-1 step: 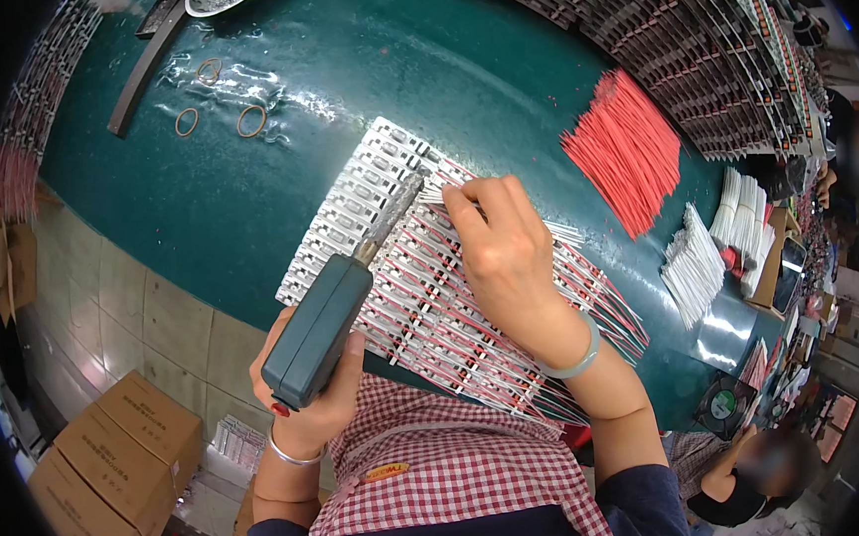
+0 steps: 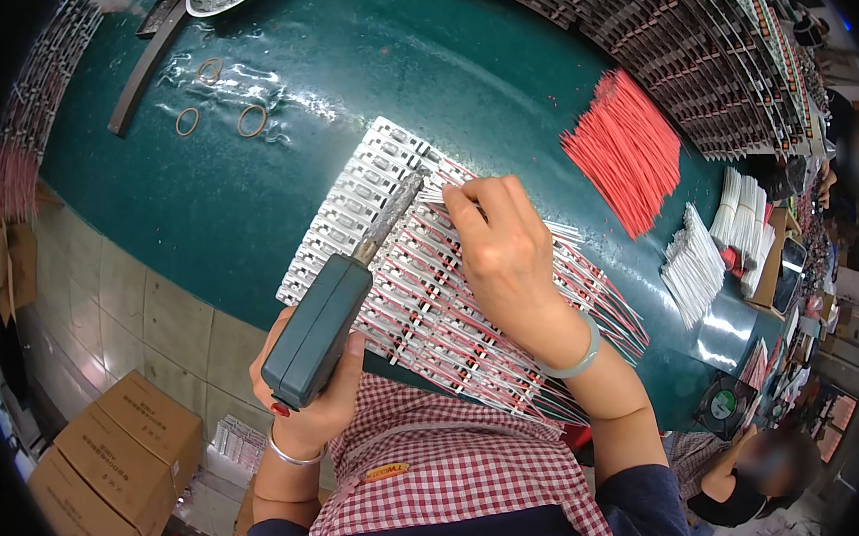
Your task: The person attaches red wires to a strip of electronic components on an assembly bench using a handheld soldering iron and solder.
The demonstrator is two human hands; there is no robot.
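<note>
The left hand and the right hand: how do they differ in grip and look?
The left hand wraps around a dark green tool, while the right hand pinches thin white strands. A thin silver bracelet sits behind the left hand; a thicker, pale greenish bangle sits behind the right hand. Both hands are bare and closed on something.

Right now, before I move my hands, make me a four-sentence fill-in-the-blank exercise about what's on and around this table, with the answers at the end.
1. The dark green tool is held in the person's ____ hand.
2. The other hand holds thin ____ strips near the tool's tip.
3. The pale green bangle circles the person's ____ wrist.
4. The loose heap of strands lying farther from the person than the loose white heap is colored ____.

Missing words: left; white; right; red.
</note>
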